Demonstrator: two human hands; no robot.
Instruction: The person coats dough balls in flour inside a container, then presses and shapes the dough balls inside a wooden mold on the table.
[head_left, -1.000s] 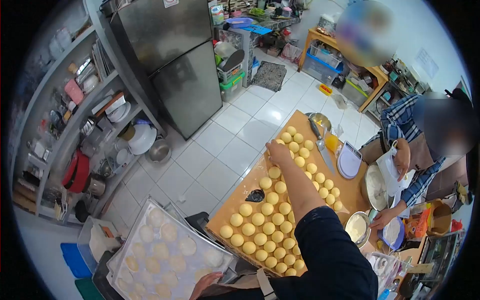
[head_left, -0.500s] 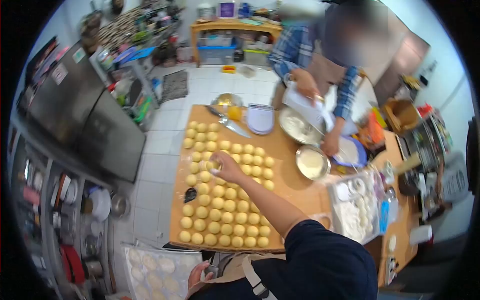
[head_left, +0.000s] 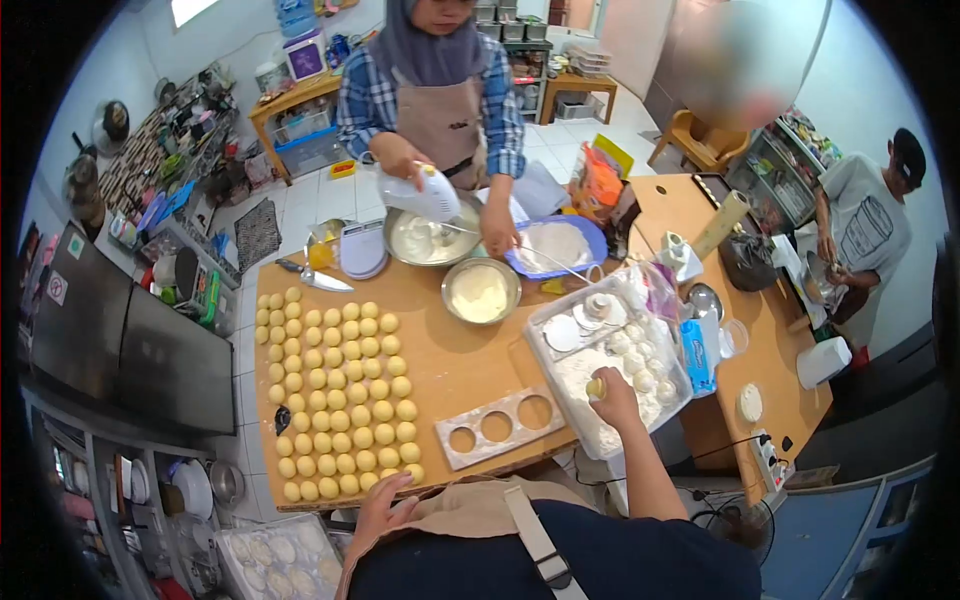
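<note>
one dough ball (head_left: 596,388) is sitting in the right hand (head_left: 617,402), fingers closed, over the floury tray (head_left: 538,352); light pressure is probably preserving its roundness. the left hand (head_left: 380,511) is resting half-curled, hold unclear.

On your left stands a grey fridge (head_left: 175,365). Beyond it lies a dark mat (head_left: 257,235); ahead right, a brown chair (head_left: 705,150).

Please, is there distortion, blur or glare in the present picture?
Head view: fisheye distortion makes the refrigerator lean, corners are black; head view: a smeared patch above the brown chair; head view: the top-left bright panel is blown out; head view: the yellow balls look fairly clear.
</note>
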